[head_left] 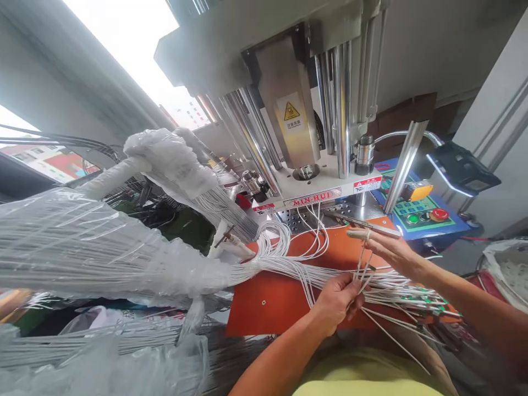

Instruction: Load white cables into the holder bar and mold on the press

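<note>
My left hand (342,300) is closed around a few thin white cables, whose short ends stick up between its fingers. Just above and to the right is my right hand (390,250), fingers stretched out and a pale cover on one fingertip. That fingertip is close to the upright cable ends; I cannot tell whether it touches them. Beneath both hands, a bundle of white cables (284,267) runs over an orange mat (251,302). Toward the right, the cables fan out among small green pieces (437,300).
A press machine (313,192) stands ahead, with several cables looping beneath its plate. At right are a blue control box (449,220) with a red button and a black lamp (464,168). Plastic-wrapped cable bundles (103,247) hang at left on a white pipe rack (117,176).
</note>
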`<action>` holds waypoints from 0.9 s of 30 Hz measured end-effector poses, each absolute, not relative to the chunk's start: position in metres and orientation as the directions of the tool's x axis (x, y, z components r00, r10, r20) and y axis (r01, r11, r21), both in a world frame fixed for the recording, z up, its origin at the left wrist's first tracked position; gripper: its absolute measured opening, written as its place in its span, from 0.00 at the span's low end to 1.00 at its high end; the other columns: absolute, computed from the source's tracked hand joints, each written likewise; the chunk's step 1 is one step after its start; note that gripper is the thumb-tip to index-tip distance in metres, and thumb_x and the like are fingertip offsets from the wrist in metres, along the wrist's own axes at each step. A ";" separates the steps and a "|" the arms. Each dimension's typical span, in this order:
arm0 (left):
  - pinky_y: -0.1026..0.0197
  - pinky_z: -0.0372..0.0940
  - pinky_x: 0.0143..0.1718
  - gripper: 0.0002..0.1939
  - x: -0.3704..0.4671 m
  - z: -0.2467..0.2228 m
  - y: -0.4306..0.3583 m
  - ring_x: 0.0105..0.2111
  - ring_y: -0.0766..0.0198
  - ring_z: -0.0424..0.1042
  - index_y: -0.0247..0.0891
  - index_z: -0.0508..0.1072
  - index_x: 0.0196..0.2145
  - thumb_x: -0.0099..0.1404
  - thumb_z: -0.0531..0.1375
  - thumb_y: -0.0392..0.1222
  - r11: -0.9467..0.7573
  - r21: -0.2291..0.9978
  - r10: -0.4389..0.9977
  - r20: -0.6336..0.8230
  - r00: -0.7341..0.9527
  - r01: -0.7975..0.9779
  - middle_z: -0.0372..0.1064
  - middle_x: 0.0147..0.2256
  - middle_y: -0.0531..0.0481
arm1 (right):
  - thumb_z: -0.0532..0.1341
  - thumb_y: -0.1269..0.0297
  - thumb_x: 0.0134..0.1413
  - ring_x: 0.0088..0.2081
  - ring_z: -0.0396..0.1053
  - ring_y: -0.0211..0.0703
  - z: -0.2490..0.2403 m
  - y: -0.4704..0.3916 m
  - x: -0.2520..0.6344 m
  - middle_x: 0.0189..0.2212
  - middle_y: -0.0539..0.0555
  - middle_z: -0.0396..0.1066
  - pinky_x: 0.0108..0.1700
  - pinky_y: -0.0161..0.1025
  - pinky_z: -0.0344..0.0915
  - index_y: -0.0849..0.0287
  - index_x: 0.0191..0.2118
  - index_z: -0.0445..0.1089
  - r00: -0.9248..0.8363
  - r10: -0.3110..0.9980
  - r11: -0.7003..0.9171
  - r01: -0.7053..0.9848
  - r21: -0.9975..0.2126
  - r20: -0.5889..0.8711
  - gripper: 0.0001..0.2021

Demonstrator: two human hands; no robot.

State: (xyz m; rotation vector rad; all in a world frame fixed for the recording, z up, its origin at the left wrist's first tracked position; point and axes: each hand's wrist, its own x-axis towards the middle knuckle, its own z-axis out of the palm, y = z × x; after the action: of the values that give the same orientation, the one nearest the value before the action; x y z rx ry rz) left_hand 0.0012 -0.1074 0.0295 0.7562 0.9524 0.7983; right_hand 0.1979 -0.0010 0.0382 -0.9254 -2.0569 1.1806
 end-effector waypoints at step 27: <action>0.67 0.40 0.15 0.15 0.002 0.003 -0.066 0.12 0.76 0.49 0.35 0.66 0.35 0.59 0.61 0.50 0.283 0.952 0.959 -0.280 0.048 -0.117 0.67 0.20 0.56 | 0.46 0.81 0.53 0.42 0.67 0.52 -0.019 0.070 0.202 0.39 0.64 0.68 0.36 0.39 0.59 0.63 0.38 0.65 -0.480 0.877 0.474 0.866 -0.157 0.003 0.14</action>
State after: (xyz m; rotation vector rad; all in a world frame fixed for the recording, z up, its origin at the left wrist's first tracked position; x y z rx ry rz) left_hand 0.0015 -0.0660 0.0026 0.9253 1.2195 1.0313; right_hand 0.2023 0.0696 -0.0186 -1.5564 -2.6255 0.2046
